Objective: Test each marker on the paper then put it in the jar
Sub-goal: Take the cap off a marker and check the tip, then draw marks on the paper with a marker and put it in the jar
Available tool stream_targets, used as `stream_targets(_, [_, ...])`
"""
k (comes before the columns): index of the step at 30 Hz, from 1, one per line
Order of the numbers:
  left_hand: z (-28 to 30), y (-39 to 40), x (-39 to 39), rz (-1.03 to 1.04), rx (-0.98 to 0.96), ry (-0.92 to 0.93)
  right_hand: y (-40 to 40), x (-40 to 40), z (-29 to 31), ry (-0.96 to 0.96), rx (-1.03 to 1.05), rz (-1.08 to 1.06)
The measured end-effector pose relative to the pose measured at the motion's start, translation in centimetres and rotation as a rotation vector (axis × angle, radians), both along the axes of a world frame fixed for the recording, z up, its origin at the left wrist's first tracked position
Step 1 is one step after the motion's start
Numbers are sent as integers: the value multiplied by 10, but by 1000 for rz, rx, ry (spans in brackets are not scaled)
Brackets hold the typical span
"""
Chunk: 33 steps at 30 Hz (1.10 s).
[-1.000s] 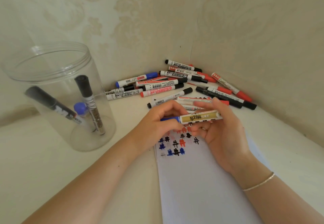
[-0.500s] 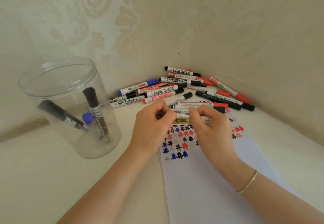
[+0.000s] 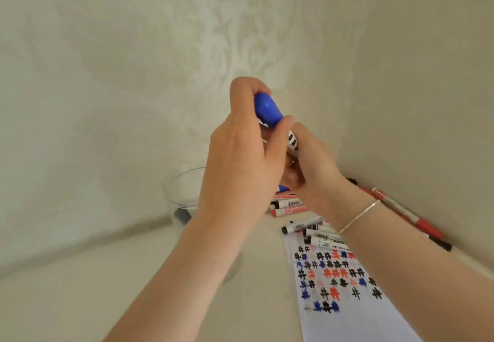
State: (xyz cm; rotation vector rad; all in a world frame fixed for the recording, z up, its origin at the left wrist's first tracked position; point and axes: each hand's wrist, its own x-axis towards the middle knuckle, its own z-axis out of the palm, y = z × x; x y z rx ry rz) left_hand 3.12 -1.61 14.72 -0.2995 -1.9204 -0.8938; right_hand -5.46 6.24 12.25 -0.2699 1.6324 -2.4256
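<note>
- Both hands are raised in front of the wall corner, well above the counter (image 3: pixel 80 301), working on one marker (image 3: pixel 292 141) held between them.
- The left hand (image 3: pixel 240 170) has its grip clenched round the blue cap (image 3: pixel 267 110): fingers curl over the top of the cap and the thumb presses along its side.
- The right hand (image 3: pixel 312 170) grips the white barrel just below the cap; its fingers wrap the barrel, though the lower end of the marker is hidden inside the two hands.
- The marker's long axis runs on a slant, cap end up and to the left, barrel end down and to the right, so the cap lies toward the left hand and the body toward the right.
- It looks to me like the cap is about to be pulled off or pushed on along that slanted line; I cannot tell which, nor whether there is a gap at the joint.
- The paper (image 3: pixel 361 320) lies flat on the counter below and to the right, under the right forearm, its upper part covered with black, blue and red hash marks.
- The jar (image 3: pixel 181 191) stands below and to the left, mostly hidden behind the left wrist, with something dark inside.
- The left hand is the nearer one to the jar; the right is nearer the paper.
- A pile of untested markers (image 3: pixel 291 205) lies in the corner beyond the paper.
</note>
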Motion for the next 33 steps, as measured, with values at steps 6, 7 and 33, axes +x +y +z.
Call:
stream_targets(6, [30,-50,0,268,25,202,-36,-15,-28,311,602,-83])
stream_targets(7, [30,-58,1,281,65,211,-37,-22,-42,462,856,-113])
stream_targets(33, [13,-59,-9,621,-468,-634,-14,-33,-52,168,225,-258])
